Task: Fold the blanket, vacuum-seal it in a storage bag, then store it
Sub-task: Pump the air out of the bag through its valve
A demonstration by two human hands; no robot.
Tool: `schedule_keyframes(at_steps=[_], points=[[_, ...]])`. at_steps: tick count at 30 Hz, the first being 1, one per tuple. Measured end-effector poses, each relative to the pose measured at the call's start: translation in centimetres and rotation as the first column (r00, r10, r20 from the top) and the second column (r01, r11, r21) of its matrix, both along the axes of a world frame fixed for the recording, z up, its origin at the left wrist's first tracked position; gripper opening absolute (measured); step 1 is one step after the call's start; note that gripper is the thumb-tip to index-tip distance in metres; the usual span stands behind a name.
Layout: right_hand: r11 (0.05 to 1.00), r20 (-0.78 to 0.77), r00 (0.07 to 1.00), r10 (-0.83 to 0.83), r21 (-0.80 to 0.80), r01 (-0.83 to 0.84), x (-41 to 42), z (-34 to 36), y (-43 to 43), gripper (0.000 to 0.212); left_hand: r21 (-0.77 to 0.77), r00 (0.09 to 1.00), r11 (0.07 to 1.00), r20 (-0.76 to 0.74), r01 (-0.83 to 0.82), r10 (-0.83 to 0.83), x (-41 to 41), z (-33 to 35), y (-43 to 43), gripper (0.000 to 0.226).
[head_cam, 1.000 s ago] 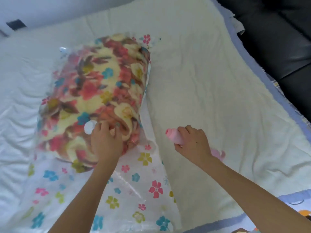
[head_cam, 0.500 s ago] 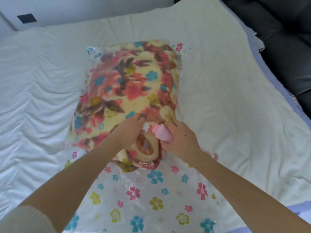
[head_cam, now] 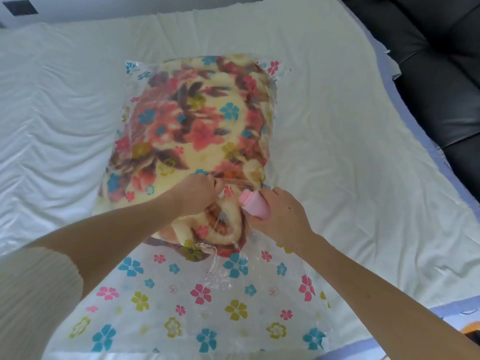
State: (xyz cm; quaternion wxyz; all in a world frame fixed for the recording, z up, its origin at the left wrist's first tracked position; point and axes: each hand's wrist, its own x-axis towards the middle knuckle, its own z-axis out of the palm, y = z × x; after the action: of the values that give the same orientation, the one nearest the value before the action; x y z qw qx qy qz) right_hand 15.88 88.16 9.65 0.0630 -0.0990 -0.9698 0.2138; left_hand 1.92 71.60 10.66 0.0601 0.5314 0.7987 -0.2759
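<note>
A folded floral blanket [head_cam: 197, 126] lies inside a clear storage bag [head_cam: 207, 302] printed with small flowers, on a white bed. The bag's flat near end stretches toward me. My left hand [head_cam: 197, 196] rests on the bag's near bulge with fingers curled at the white valve [head_cam: 221, 194], which is mostly hidden. My right hand [head_cam: 278, 216] grips a pink hand pump [head_cam: 254, 205], its nozzle pointing toward the valve, a short gap away.
The white bed sheet [head_cam: 65, 113] spreads wide to the left and right of the bag. A dark leather sofa [head_cam: 446, 74] borders the bed on the right. A blue-edged cover [head_cam: 441, 162] runs along the bed's right side.
My right hand has brought the pink pump from the sheet on the right up beside the valve. My left hand stays at the valve. The view has shifted so the bag sits central.
</note>
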Motion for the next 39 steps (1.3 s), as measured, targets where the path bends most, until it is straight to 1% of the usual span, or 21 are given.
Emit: schedule_keyframes(at_steps=[4,7,10,12,14,15,18,19,20,21,22,23,24,25,27,30,32,34,35,37,39], points=[[0.999,-0.006,0.999,0.035,-0.001,-0.035,-0.6,0.3,0.1,0.037,-0.031,0.997,0.997,0.010,-0.072,0.072,-1.5,1.0,0.4,0.036],[0.999,-0.020,0.999,0.047,0.012,-0.046,-1.2,0.5,0.0,0.039,0.037,0.980,0.979,-0.008,-0.198,0.198,-1.0,1.2,0.4,0.043],[0.999,-0.024,0.999,0.027,-0.044,-0.028,-2.1,1.0,-0.5,0.046,0.219,0.879,0.852,0.090,-0.475,0.467,0.1,0.6,0.2,0.047],[0.993,-0.003,1.000,-0.007,-0.122,0.007,-2.8,1.3,-1.2,0.052,0.199,0.733,0.705,0.203,-0.680,0.650,1.2,0.4,0.1,0.049],[0.987,0.039,0.999,-0.020,-0.159,0.026,-3.4,1.3,-1.7,0.059,0.113,0.624,0.623,0.298,-0.774,0.722,1.8,-0.1,0.1,0.043],[0.987,0.045,0.999,-0.017,-0.159,0.024,-3.6,1.3,-1.8,0.065,0.072,0.517,0.536,0.400,-0.841,0.757,1.7,-0.2,0.2,0.041],[0.989,0.051,0.999,-0.005,-0.149,0.012,-3.7,1.1,-1.7,0.076,-0.131,0.032,0.183,0.724,-0.974,0.689,0.0,1.0,0.7,0.053],[0.990,0.050,0.999,0.003,-0.140,0.004,-3.6,1.0,-1.6,0.078,-0.156,-0.011,0.155,0.738,-0.975,0.675,-0.2,1.4,0.8,0.060],[0.992,0.046,0.999,0.011,-0.129,-0.005,-3.6,1.0,-1.5,0.079,-0.124,0.075,0.223,0.695,-0.967,0.715,-0.3,1.6,0.8,0.063],[0.993,0.043,0.999,0.020,-0.117,-0.015,-3.6,1.0,-1.3,0.078,-0.040,0.254,0.347,0.606,-0.937,0.754,-0.2,1.7,0.5,0.063],[0.994,0.043,0.999,0.028,-0.110,-0.024,-3.6,0.9,-1.2,0.077,0.091,0.477,0.503,0.498,-0.859,0.724,0.0,1.6,0.1,0.060],[0.994,0.042,0.998,0.036,-0.104,-0.031,-3.6,0.9,-1.0,0.076,0.206,0.643,0.628,0.445,-0.751,0.623,0.2,1.4,-0.3,0.056],[0.995,0.037,0.998,0.042,-0.096,-0.038,-3.6,0.9,-0.9,0.075,0.271,0.729,0.704,0.466,-0.656,0.501,0.2,1.3,-0.7,0.052],[0.995,0.033,0.998,0.048,-0.088,-0.045,-3.6,1.0,-0.7,0.074,0.298,0.758,0.748,0.520,-0.592,0.393,0.2,1.4,-0.9,0.049],[0.994,0.040,0.997,0.069,-0.084,-0.066,-3.6,1.2,-0.4,0.070,0.289,0.710,0.748,0.625,-0.597,0.325,-0.2,1.7,-1.0,0.037],[0.993,0.074,0.993,0.094,-0.081,-0.088,-3.7,1.1,0.0,0.051,0.275,0.629,0.628,0.631,-0.728,0.453,-0.2,1.8,-0.3,0.018],[0.994,0.072,0.993,0.095,-0.058,-0.091,-3.7,0.7,0.3,0.045,0.173,0.500,0.516,0.618,-0.839,0.607,-0.2,1.8,0.4,0.026],[0.995,0.076,0.993,0.091,-0.047,-0.087,-3.5,0.5,0.5,0.046,0.125,0.422,0.452,0.636,-0.883,0.647,-0.1,2.0,0.7,0.031],[0.995,0.075,0.993,0.089,-0.050,-0.085,-3.5,0.5,0.6,0.047,0.138,0.442,0.475,0.650,-0.869,0.619,0.1,2.3,0.7,0.031],[0.995,0.070,0.993,0.090,-0.052,-0.086,-3.4,0.4,0.7,0.048,0.169,0.551,0.612,0.658,-0.772,0.513,0.4,3.0,0.1,0.027],[0.995,0.070,0.994,0.088,-0.056,-0.084,-3.2,0.4,0.7,0.048,0.162,0.628,0.730,0.652,-0.663,0.425,0.3,3.1,-0.6,0.040]])
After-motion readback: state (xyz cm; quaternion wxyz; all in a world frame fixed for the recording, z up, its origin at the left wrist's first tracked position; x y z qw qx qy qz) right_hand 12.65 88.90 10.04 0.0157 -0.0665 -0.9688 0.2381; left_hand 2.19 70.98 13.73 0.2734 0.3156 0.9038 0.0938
